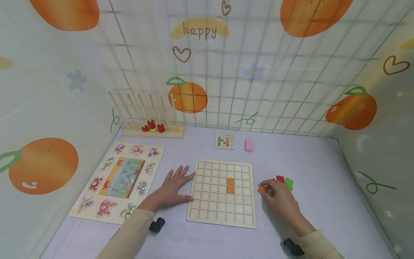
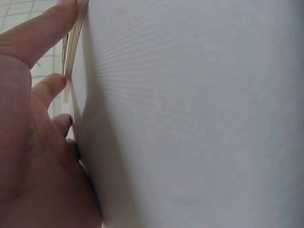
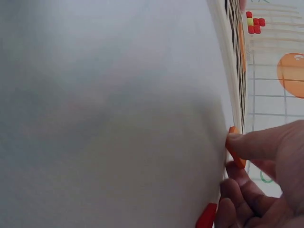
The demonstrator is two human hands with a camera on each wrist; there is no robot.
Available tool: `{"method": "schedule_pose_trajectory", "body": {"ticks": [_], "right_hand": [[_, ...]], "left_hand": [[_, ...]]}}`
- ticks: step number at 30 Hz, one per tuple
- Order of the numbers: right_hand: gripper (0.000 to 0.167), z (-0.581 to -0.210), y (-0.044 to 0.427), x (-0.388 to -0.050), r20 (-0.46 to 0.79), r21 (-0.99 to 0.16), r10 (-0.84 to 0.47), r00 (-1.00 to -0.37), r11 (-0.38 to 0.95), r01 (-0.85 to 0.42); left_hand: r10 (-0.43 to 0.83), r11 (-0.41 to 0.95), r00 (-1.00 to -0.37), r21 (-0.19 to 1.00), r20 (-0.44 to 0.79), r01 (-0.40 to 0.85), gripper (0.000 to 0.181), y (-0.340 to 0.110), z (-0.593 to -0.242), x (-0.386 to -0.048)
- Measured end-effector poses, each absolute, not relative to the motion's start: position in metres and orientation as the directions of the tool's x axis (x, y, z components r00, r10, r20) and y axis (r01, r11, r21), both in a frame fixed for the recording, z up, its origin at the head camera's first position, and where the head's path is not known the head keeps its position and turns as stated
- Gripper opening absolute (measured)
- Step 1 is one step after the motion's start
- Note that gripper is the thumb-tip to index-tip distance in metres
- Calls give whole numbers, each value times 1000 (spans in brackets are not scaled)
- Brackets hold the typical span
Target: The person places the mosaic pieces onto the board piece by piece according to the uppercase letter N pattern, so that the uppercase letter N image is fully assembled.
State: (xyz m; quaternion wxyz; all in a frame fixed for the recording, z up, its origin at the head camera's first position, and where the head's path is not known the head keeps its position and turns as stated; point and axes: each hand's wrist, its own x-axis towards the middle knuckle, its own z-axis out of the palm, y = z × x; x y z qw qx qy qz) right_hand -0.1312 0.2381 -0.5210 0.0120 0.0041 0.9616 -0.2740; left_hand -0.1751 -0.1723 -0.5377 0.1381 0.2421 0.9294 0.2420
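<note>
Orange square tile (image 1: 262, 189), held just off the right edge of the board; thumb and fingertips of the right hand (image 1: 279, 198) pinched it, the grip closed down to the tile's thickness. The right wrist view showed it tilted under the thumb.

Next out, a pale wooden square grid board (image 1: 219, 208) with two seated orange square tiles (image 1: 230, 185), one above the other, right of centre. Left hand (image 1: 169, 189) lay spread, its grip wide and holding nothing, thumb and forefinger touching the board's left edge.

Risks, as judged: a slack pinch could drop or flip the tile; a careless placement could catch a grid ridge or nudge the seated pair; a hard push by the left hand could slide the board over the cloth.

Counts: one tile in hand, two on the board. Beside and beyond the right hand, at least one loose red tile (image 1: 280, 178) and two loose green tiles (image 1: 289, 182); the hand hid part of them, so no full tally. Behind the board, one small printed pattern card (image 1: 224, 140) and one pink block (image 1: 248, 145). To the left, one wooden sea-creature puzzle (image 1: 154, 175) with ten shapes round its picture; behind, one wooden peg rack (image 1: 174, 133) with seven pegs. All stood on one cloth-covered tabletop (image 1: 323, 172).
</note>
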Motion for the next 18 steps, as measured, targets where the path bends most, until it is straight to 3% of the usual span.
{"method": "schedule_pose_trajectory", "body": {"ticks": [18], "right_hand": [[24, -520, 240, -128, -8, -603, -33, -999, 797, -22]], "left_hand": [[519, 763, -844, 517, -132, 388, 93, -172, -537, -174]]}}
